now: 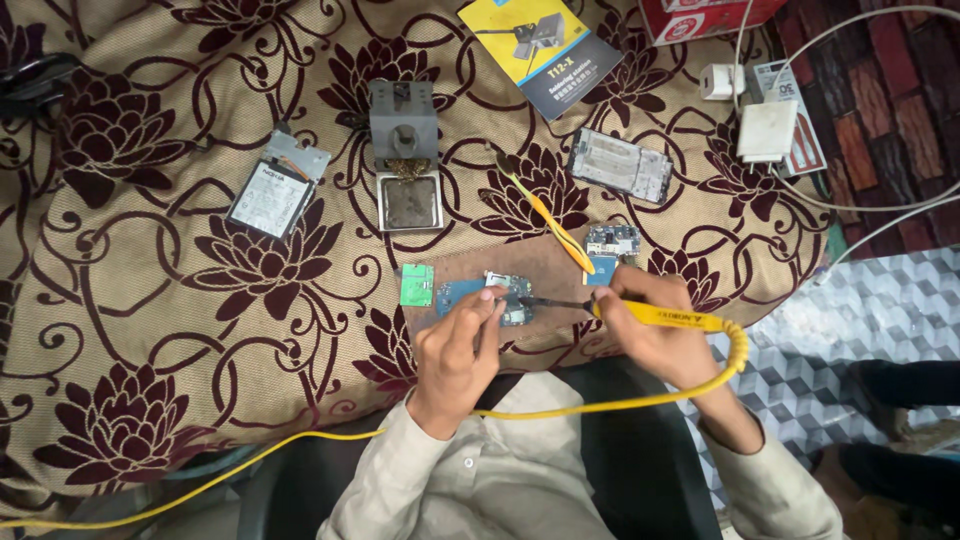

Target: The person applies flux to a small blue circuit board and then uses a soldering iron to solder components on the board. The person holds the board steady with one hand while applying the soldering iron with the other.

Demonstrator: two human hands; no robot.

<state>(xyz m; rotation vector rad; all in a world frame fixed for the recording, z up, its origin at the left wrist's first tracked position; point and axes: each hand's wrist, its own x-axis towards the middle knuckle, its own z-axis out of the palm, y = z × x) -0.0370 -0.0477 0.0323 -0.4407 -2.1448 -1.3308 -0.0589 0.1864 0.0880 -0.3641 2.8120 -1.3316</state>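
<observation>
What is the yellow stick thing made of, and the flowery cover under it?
The soldering iron handle looks like smooth yellow plastic with a dark metal tip; the right hand grips it. The floral cloth seems a woven or velvety fabric: soft folds, raised maroon flowers.

Far ahead of me lies a yellow and dark blue leaflet. A red box sits far right, with a white printed card just nearer.

Your worktop wears a tan cloth patterned with dark maroon flowers; grey geometric floor tiles and a red brick-pattern surface lie alongside, evenly lit.
</observation>
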